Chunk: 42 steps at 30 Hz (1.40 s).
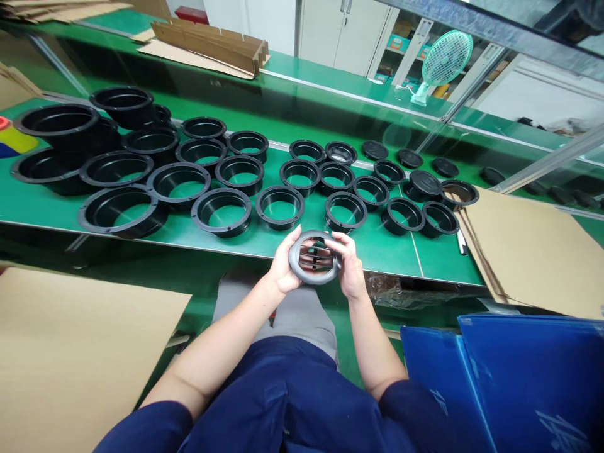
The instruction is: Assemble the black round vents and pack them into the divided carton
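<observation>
Between both hands, at the front edge of the green table [311,244], I hold a round black air vent [315,277] with thin slats across its opening. My left hand [285,261] is wrapped around its left rim. On the other side my right hand [350,264] grips the rim, with fingers reaching over the slats. Just beyond the vent stand black flanged rings, among them one ring [280,220] ahead of my left hand and another ring [346,225] ahead of my right. Parts of the fingers are hidden behind the vent.
Several larger black rings [117,223] stand at left, some stacked. Black discs [421,185] lie at the back right. A marker [461,242] rests near cardboard sheets [533,245]. Blue plastic sheets [533,371] are at lower right, a cardboard sheet [80,340] at lower left, a fan [446,60] behind.
</observation>
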Each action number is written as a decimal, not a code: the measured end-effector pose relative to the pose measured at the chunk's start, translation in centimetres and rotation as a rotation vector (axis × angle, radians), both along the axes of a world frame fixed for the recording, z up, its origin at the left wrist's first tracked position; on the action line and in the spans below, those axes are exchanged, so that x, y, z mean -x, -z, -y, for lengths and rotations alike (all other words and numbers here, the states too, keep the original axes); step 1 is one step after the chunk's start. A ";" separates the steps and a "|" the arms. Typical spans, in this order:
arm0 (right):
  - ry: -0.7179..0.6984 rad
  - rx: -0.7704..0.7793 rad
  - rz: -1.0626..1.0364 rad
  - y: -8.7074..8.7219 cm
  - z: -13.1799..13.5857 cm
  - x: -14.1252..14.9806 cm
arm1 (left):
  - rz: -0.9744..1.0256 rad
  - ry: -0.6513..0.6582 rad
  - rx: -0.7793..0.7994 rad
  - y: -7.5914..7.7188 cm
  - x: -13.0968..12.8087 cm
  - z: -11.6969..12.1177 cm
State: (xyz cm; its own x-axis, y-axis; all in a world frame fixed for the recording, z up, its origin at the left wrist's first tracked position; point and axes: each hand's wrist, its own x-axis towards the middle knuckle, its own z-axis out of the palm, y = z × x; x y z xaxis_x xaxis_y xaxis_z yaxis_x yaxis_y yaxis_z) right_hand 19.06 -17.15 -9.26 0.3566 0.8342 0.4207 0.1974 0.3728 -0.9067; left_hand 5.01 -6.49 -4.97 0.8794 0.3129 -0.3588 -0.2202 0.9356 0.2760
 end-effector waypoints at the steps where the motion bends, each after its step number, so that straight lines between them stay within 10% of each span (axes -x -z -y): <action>1: -0.002 0.006 0.098 -0.1 0.2 0.0 | -0.012 -0.043 -0.003 -0.1 0.0 -0.1; 15: -0.078 0.159 0.962 -5.7 -0.2 0.0 | -0.039 -0.100 -0.131 -1.8 -0.8 1.0; 20: 0.071 0.123 0.918 -7.4 -2.6 -3.2 | 0.031 -0.067 -0.278 -1.6 -1.1 -0.3; 25: 0.356 0.300 0.898 -7.8 -7.4 -8.6 | -0.190 -0.367 -0.615 0.2 -1.6 -1.8; 33: 0.211 0.456 1.068 -5.5 -5.5 -6.8 | -0.306 -0.494 -0.953 1.7 -1.5 -0.5; 42: 0.146 0.252 0.868 -9.8 -5.7 -6.9 | -0.422 -0.634 -1.071 1.7 -1.4 0.6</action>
State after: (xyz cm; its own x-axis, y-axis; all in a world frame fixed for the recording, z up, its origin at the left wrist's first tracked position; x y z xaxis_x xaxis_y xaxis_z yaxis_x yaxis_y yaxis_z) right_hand 25.96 -11.50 0.55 0.1094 0.9091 0.4019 0.8773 0.1018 -0.4691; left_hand 6.44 -7.13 -6.71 0.3570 0.9270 0.1145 -0.2523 -0.0223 0.9674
